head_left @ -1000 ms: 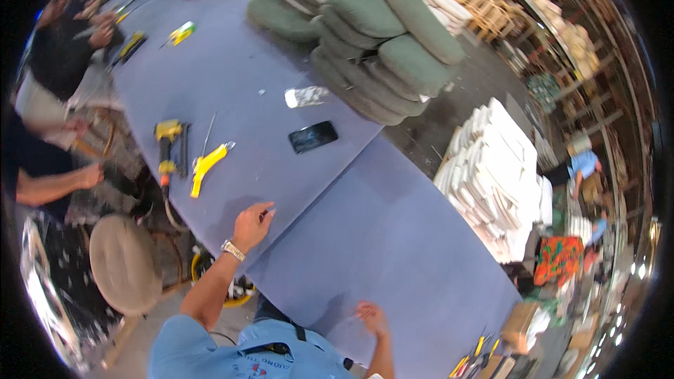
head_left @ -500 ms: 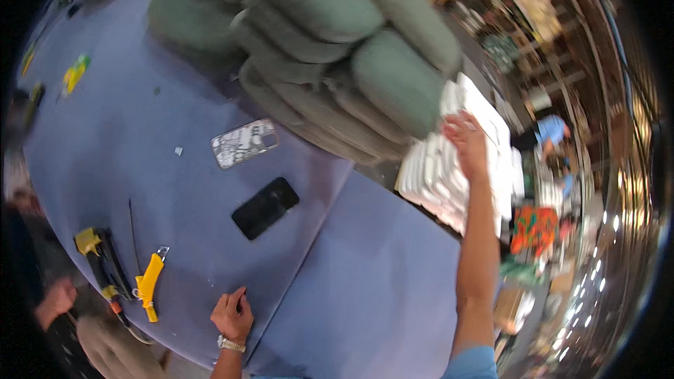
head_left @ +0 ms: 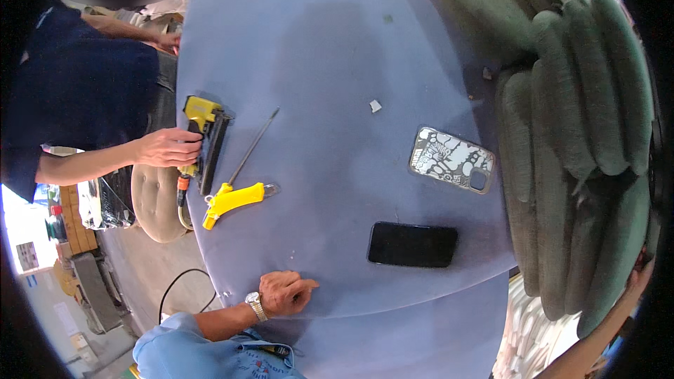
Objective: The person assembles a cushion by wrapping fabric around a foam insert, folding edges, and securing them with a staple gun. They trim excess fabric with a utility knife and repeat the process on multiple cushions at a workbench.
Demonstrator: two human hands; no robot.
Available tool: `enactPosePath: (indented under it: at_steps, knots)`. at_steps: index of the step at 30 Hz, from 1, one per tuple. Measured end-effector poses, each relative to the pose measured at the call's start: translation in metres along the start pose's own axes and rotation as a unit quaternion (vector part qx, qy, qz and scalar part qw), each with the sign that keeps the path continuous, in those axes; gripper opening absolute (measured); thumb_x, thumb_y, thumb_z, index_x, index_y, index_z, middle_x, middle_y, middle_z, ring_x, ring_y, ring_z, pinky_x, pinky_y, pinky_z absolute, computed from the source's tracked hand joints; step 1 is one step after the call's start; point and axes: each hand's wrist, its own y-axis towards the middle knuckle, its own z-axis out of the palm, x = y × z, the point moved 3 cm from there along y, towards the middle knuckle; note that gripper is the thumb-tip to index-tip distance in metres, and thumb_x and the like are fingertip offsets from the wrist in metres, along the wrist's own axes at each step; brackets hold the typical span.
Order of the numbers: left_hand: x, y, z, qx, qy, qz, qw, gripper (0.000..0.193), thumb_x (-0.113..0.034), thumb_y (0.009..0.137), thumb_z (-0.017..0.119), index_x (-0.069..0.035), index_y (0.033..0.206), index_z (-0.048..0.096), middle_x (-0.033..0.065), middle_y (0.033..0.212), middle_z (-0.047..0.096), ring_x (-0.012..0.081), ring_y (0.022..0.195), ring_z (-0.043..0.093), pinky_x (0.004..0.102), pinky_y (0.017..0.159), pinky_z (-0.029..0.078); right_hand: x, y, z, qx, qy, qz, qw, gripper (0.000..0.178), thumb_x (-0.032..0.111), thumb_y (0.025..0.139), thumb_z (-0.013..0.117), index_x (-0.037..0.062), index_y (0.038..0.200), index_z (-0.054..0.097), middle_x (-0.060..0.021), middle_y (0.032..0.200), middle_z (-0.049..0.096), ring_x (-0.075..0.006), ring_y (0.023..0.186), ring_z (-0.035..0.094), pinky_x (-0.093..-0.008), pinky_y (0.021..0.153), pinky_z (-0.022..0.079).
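Observation:
My left hand (head_left: 288, 293), with a metal-banded watch on its wrist, rests on the blue padded tabletop (head_left: 330, 189). Its fingers are loosely curled and nothing shows in them. At the far right rim, my right hand (head_left: 639, 272) is against the lower end of the stacked grey-green cushions (head_left: 554, 119). Its fingers are mostly hidden there. Nearest to my left hand lies a black phone (head_left: 413, 244), and beyond it a patterned phone case (head_left: 451, 159). A yellow-handled tool (head_left: 239, 200) and a thin metal rod (head_left: 256, 142) lie to the left.
Across the left edge, a co-worker's hand (head_left: 168, 147) is on a yellow and black staple gun (head_left: 203, 126) with a hose. A beige tufted cushion (head_left: 156, 200) is below the table edge. White stacked pieces (head_left: 530, 330) stand at the lower right. A small white scrap (head_left: 375, 106) lies mid-table.
My view has swung left, so the table's things appear farther right. My right hand, earlier over the white stack, is now at the cushions. A co-worker's hand has come onto the staple gun.

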Motion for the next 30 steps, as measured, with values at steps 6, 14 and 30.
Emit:
enactPosePath:
  at_steps: [6, 14, 30]
  knots:
    - [-0.009, -0.005, -0.003, -0.036, 0.0, -0.016, 0.999, 0.014, -0.012, 0.082, 0.072, -0.02, 0.094, 0.073, -0.0012, 0.065, 0.058, 0.0185, 0.056, 0.062, 0.0346, 0.05, 0.05, 0.007, -0.103, 0.026, -0.089, 0.032, -0.033, 0.995, 0.052, 0.047, 0.092, 0.076, -0.0015, 0.11, 0.069, -0.0083, 0.091, 0.068, -0.0145, 0.071, 0.06, -0.031, 0.06, 0.05]
    - [-0.004, -0.011, -0.006, -0.048, -0.075, -0.007, 0.996, 0.013, -0.016, 0.089, 0.065, -0.017, 0.099, 0.073, 0.0038, 0.086, 0.072, 0.0249, 0.077, 0.072, 0.0404, 0.066, 0.058, 0.216, -0.39, -0.13, -0.189, -0.164, -0.326, 0.912, 0.087, 0.055, 0.094, 0.066, -0.0071, 0.15, 0.04, -0.0272, 0.151, 0.044, -0.0416, 0.133, 0.05, -0.0546, 0.11, 0.043]
    - [-0.029, -0.202, -0.019, 0.264, -0.151, 0.065, 0.95, 0.032, -0.036, 0.095, 0.063, -0.014, 0.115, 0.074, 0.0124, 0.099, 0.076, 0.03, 0.089, 0.074, 0.044, 0.082, 0.058, 0.097, -0.834, -0.312, -0.184, -0.573, -0.034, 0.798, 0.052, 0.043, 0.093, 0.069, 0.0016, 0.125, 0.069, -0.0258, 0.124, 0.067, -0.0393, 0.117, 0.064, -0.0453, 0.098, 0.05]
